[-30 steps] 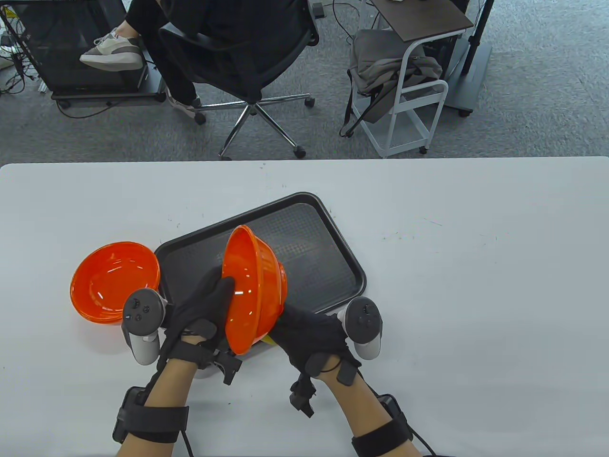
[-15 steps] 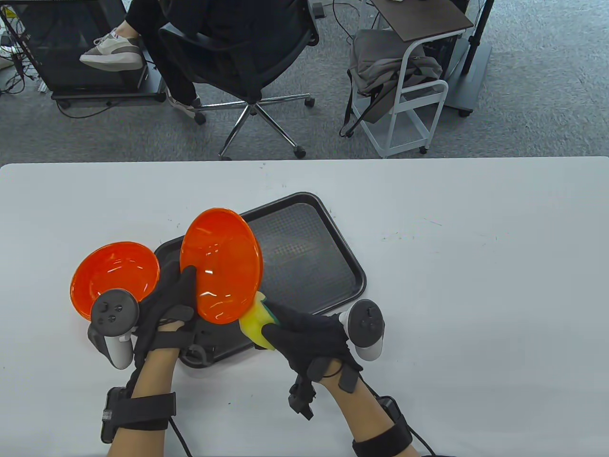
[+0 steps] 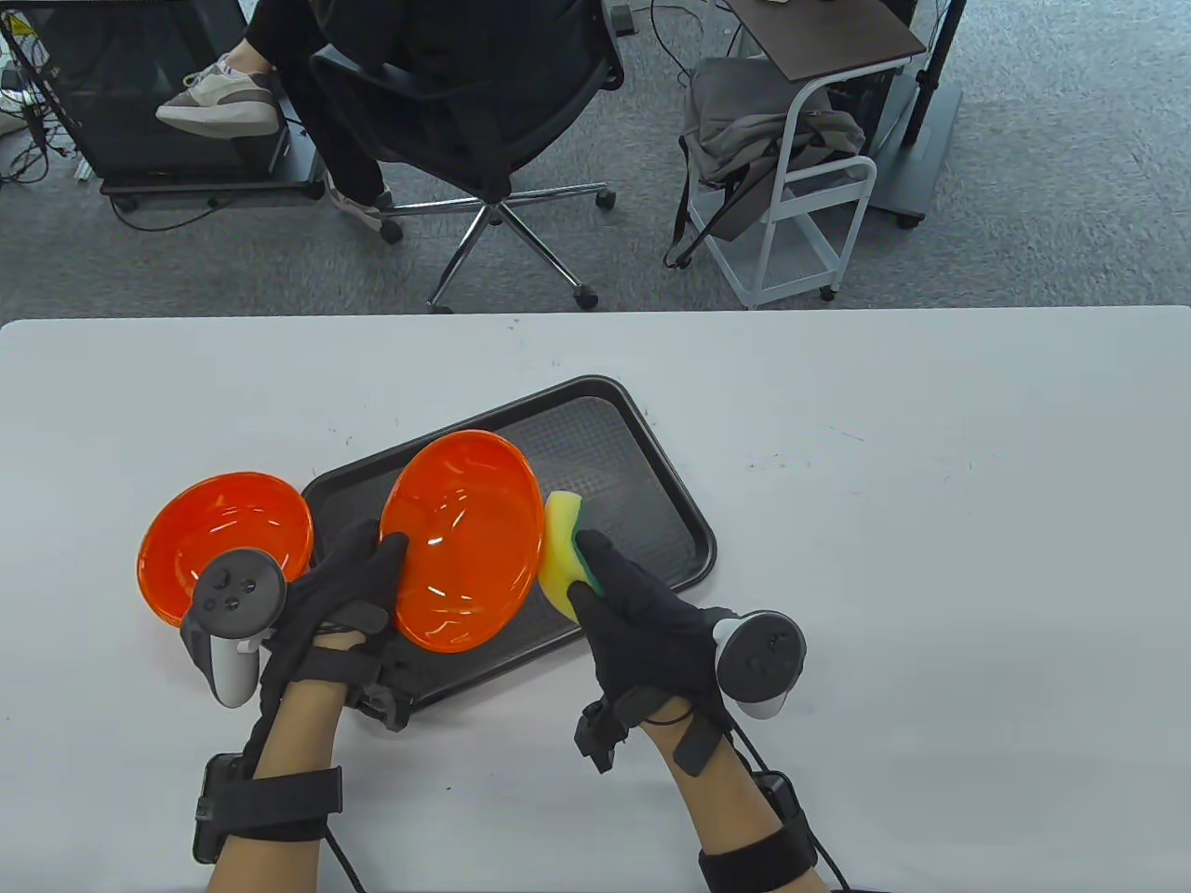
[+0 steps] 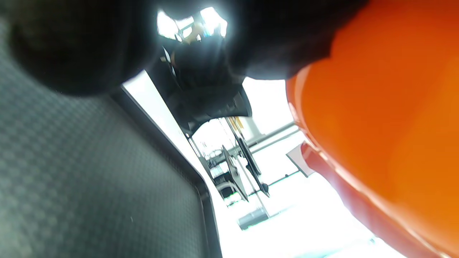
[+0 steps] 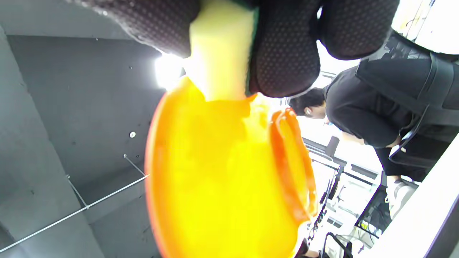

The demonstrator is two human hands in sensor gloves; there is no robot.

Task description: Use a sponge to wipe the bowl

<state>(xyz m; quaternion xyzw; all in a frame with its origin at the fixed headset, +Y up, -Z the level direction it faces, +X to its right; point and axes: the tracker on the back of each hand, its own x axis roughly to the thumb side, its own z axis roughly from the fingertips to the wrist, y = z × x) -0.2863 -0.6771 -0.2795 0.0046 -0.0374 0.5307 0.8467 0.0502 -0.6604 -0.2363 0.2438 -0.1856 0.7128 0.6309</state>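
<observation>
White table (image 3: 930,521) holds a dark tray (image 3: 642,521); grey carpet (image 3: 1070,205) behind.

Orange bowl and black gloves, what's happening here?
Someone is cleaning bowls. The left hand grips an orange bowl by its rim, tipped up above a dark tray. The right hand pinches a yellow and green sponge right against the bowl's outer edge. A second orange bowl sits on the white table to the left of the tray.
</observation>
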